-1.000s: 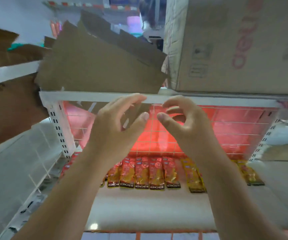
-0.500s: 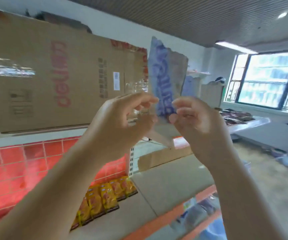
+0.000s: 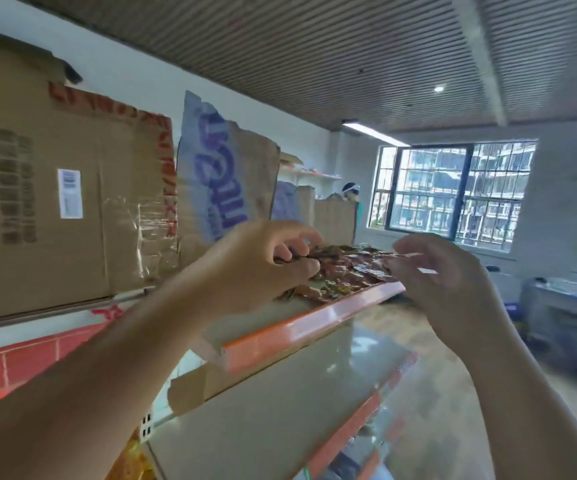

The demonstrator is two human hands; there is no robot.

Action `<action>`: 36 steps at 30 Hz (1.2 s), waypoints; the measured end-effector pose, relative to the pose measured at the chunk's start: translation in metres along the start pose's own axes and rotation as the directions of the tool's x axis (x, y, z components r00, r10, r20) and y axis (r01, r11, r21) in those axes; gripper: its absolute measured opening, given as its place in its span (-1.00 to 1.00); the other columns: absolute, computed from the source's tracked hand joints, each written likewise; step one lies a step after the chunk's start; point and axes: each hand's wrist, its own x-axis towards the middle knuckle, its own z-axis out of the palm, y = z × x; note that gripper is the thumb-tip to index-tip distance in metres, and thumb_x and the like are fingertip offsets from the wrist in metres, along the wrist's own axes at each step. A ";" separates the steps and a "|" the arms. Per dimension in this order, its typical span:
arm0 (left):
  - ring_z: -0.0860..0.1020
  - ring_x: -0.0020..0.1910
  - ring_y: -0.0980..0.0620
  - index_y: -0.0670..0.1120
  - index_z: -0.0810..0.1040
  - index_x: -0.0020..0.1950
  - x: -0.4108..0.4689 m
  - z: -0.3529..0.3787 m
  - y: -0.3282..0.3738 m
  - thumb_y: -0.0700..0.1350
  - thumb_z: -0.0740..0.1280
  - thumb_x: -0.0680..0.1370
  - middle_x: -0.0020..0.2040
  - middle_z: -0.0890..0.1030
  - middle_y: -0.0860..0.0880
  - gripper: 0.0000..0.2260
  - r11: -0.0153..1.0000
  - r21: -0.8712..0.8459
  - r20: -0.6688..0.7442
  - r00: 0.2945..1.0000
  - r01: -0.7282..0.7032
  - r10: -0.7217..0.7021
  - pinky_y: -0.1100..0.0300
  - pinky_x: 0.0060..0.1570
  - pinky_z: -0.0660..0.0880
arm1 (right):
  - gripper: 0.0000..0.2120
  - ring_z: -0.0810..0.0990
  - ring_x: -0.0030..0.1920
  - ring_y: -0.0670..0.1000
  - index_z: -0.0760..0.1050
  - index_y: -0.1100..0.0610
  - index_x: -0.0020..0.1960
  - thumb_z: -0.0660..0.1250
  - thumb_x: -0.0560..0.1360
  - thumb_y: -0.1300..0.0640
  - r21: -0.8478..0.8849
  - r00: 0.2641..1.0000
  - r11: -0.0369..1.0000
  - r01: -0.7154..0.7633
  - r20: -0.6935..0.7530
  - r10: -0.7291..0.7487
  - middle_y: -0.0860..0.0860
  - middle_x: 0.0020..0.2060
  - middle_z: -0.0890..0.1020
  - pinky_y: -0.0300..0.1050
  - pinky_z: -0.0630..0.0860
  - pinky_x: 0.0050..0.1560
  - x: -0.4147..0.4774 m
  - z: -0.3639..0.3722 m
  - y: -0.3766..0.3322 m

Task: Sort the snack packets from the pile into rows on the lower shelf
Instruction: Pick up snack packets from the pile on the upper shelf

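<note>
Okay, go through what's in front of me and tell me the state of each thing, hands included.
left hand: fingers curled, pinching a packet at the pile's edge.
right hand: held beside the pile; grip unclear.
pile of snack packets: heaped loose on the orange-edged shelf, unsorted.
cardboard box: closed, taped.
torn cardboard sheet: upright, top edge ragged.
ceiling light: on.

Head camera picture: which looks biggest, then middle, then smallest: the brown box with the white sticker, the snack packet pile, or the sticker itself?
Largest: brown box, by far, and it is nearer the camera.
Middle: snack packet pile; it is farther away and partly behind the left hand, so it may really be bigger.
Smallest: white sticker.
</note>
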 end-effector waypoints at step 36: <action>0.57 -0.13 0.27 0.27 0.58 0.25 0.285 0.128 -0.081 0.25 0.36 0.58 -0.04 0.62 0.26 -0.74 0.831 0.555 0.373 0.906 -0.044 -0.201 0.27 -0.16 0.45 | -0.72 0.52 -0.26 -0.06 0.48 0.01 -0.13 0.38 0.48 -0.20 -0.797 0.700 0.571 0.197 0.522 0.487 -0.04 -0.23 0.56 -0.14 0.41 -0.37 0.241 0.061 0.299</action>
